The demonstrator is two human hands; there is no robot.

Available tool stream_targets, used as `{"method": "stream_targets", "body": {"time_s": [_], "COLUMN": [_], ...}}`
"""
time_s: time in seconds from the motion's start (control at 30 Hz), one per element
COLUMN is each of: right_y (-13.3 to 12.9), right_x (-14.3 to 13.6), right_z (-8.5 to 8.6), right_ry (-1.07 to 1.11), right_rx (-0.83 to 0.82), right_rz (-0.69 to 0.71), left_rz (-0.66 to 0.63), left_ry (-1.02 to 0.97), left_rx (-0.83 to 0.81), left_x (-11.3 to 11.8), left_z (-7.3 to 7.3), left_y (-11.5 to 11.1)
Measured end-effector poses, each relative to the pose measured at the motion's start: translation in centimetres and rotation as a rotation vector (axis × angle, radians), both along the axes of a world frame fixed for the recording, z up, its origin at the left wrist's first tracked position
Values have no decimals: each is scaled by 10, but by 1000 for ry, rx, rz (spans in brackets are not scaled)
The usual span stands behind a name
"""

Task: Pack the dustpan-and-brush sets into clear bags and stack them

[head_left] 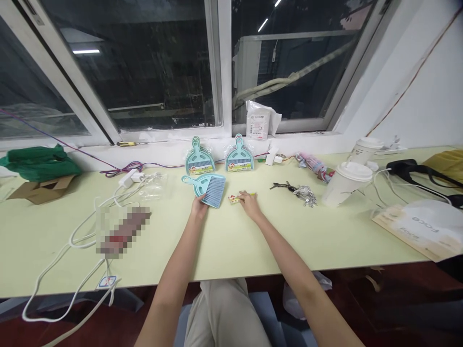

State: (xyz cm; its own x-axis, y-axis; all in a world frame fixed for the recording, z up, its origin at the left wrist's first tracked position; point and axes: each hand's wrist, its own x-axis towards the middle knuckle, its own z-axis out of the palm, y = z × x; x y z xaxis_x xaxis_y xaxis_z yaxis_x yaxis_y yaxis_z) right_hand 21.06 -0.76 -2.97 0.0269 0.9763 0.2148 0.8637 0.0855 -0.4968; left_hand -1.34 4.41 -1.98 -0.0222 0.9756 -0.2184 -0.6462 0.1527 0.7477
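The fingers of my left hand (pixel 198 207) were closed on the lower edge of a light-blue plastic dustpan (pixel 198 184) and a matching brush with grey-blue bristles (pixel 215 191), the brush lying over the pan and the handle end pointing left. The fingers of my right hand (pixel 249 204) had hold of a small, brightly printed yellow-and-white card (pixel 234 198), just to the right of the bristles and apart from them. Both hands were over the middle of a pale yellow-green counter (pixel 231 241). Just beyond them, two light-blue dustpan-and-brush sets in clear wrapping, one on the left (pixel 200 156) and one on the right (pixel 239 155), stood side by side near the wall, handles up, each with a yellow label. To my right lay a bunch of small silvery metal pieces (pixel 306 195), near a white lidded paper cup (pixel 345 185). To my left, a looping white cable (pixel 74 236) ran off the counter's front edge, and a crumpled green bag (pixel 39 161) sat on brown cardboard (pixel 41 189) by the far edge.
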Motion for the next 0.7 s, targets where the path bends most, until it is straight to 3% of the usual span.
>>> {"method": "stream_targets", "body": {"time_s": [0.33,0.43,0.53,0.6,0.7], "right_y": [1,6,7,5,-3], "right_x": [2,15,15,2,-26], "right_z": [-6,1,11,15,14], "right_ry": [36,257,522,495,234], "right_rx": [47,72,240,311,197], "right_rz": [-9,-193,-285,-153,102], "left_rz": [-43,-83,-152,-220,-303], "left_ry": [3,29,48,49,42], "left_rx": [-15,14,23,28,69], "left_x": [4,8,18,26,36], "left_z": [2,1,0,0,1], "left_y": [-4,-7,-13,-19,-26]}}
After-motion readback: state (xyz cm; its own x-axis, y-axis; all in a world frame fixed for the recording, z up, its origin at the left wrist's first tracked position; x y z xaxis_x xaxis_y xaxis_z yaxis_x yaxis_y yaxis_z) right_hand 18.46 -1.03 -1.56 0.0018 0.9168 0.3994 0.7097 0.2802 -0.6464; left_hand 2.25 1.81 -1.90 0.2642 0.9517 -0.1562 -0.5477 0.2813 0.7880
